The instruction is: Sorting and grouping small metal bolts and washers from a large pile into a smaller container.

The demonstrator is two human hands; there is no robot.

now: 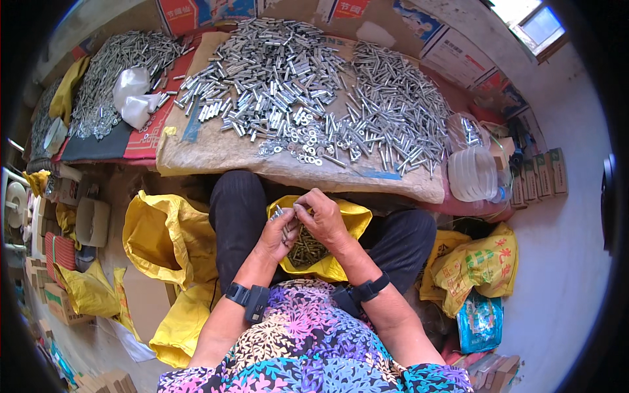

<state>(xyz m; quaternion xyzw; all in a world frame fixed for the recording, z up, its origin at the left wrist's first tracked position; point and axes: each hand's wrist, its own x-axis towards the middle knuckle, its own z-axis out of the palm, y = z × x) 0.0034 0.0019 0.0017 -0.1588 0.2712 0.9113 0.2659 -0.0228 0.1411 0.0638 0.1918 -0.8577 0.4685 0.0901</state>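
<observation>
My left hand [278, 234] is closed around several small silver metal pieces, which poke out past its fingers; their exact kind is hard to tell. Right beside it, my right hand [321, 215] is pinched shut, fingertips meeting the left thumb. Whatever it grips is too small or hidden to name. Both hands hover above a yellow sack [354, 216] between my knees. Inside lie many brass-coloured threaded pieces [305, 251]. Ahead, on a raised surface covered with brown sheeting [226, 157], are a heap of silver metal tubes [262, 78], a heap of silver rods [400, 105] and loose flat washers [308, 136].
Farther left are another metal heap [118, 59] and white plastic bags [134, 98]. A cut clear plastic jug [472, 173] stands at the surface's right end. An open yellow sack [160, 236] is beside my left leg; a printed yellow sack [478, 265] lies to the right.
</observation>
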